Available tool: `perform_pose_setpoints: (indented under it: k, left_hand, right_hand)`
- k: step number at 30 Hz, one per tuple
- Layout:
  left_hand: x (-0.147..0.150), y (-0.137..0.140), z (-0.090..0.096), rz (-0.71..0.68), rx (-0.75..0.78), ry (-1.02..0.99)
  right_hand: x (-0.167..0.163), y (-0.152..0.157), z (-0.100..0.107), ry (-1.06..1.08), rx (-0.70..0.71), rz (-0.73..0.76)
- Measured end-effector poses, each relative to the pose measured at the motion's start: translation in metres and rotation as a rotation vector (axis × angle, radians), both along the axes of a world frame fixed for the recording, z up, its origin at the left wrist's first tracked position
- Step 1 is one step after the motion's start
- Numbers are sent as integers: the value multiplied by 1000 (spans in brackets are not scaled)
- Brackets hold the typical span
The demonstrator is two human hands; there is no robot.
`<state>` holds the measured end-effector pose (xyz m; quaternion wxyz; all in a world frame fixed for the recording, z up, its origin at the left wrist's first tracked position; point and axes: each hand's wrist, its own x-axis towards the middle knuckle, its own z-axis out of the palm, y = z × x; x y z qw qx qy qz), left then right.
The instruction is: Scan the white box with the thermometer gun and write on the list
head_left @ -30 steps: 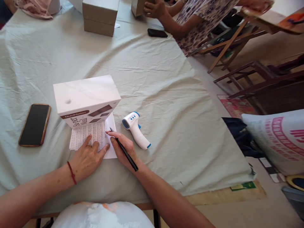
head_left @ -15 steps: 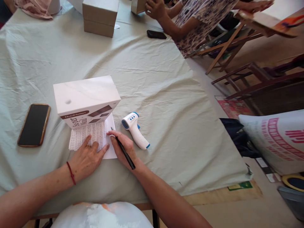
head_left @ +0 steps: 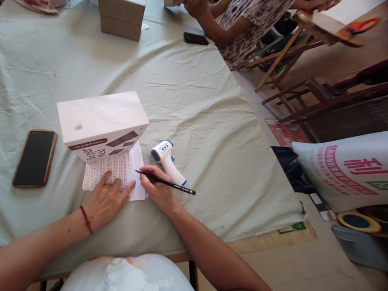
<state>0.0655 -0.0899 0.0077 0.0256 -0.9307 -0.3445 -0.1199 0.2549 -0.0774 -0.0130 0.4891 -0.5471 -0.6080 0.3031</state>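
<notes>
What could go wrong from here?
The right hand, holding a pen, might knock the thermometer lying close beside it. The left hand rests on the paper and could shift or smudge it. The box hides the paper's far end, so something there might be missed.

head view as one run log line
left hand: on papers; right hand: holds pen, tip at papers; box: at papers' far end; phone: left of box

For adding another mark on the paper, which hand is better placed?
Probably the right hand: it holds the black pen, tip at or just above the paper. The left hand lies spread on the paper, holding no pen.
</notes>
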Motion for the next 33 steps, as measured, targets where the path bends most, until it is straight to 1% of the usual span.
perform_pose_setpoints:
  k: [3, 8, 14, 18, 21, 25, 29, 33]
  left_hand:
    - [0, 0, 1, 3, -3, 29]
    - [0, 1, 2, -9, -14, 45]
    - [-1, 1, 1, -14, -48, 44]
    - [-2, 0, 0, -5, -86, 0]
    - [-2, 0, 0, 3, -76, -1]
    - [-1, 1, 2, -5, -31, 47]
    - [-1, 2, 2, -9, -6, 77]
    - [-2, 2, 2, -3, -47, 16]
  right_hand:
    - [-1, -1, -1, -6, -39, -2]
    - [-1, -1, -1, -51, -6, 12]
    - [-1, 0, -2, -112, -8, 22]
    - [-1, -1, -4, -143, -9, 20]
    - [-1, 0, -3, -149, 3, 32]
    - [0, 0, -1, -165, 4, 36]
    - [0, 0, -1, -158, 34, 37]
    - [0, -1, -2, -142, 37, 28]
